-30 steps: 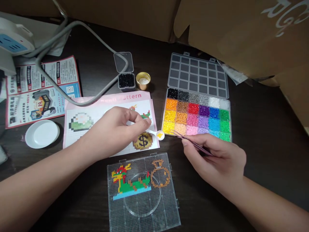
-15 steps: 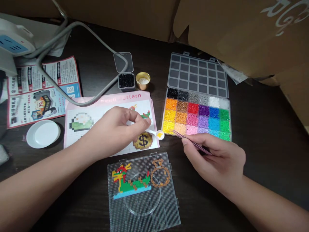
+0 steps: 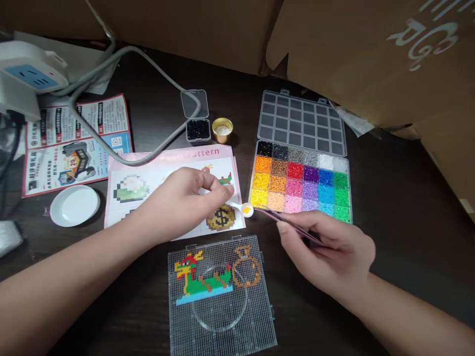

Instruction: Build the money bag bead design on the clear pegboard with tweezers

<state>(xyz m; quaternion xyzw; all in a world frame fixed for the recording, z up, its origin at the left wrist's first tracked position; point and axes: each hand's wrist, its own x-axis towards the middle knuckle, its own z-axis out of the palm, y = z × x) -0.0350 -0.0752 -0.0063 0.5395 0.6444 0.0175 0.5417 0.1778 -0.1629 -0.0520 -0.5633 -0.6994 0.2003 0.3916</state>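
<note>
My left hand (image 3: pixel 193 200) pinches the handle of a small white spoon (image 3: pixel 247 209), which has yellow-orange beads in its bowl, over the pattern sheet (image 3: pixel 189 228). My right hand (image 3: pixel 326 247) grips pink tweezers (image 3: pixel 297 228), their tips beside the spoon's bowl. Whether the tips hold a bead is too small to tell. Behind them lies the open bead case (image 3: pixel 249 198), with many colours sorted in compartments. Nearer to me is a clear pegboard (image 3: pixel 222 338) bearing a bead dragon (image 3: pixel 202 282) and a brown pouch outline (image 3: pixel 247 269).
A small box of black beads (image 3: pixel 198 130) and a gold cup (image 3: pixel 222 130) stand behind the sheet. On the left are a white dish (image 3: pixel 74 205), a printed leaflet (image 3: pixel 74 148) and a power strip (image 3: pixel 33 69). A grey cable (image 3: pixel 141 160) loops over the sheet. Cardboard rises behind.
The tweezers' tips have moved left, from over the yellow beads at the case's front edge to close beside the spoon. The whole view has shifted slightly.
</note>
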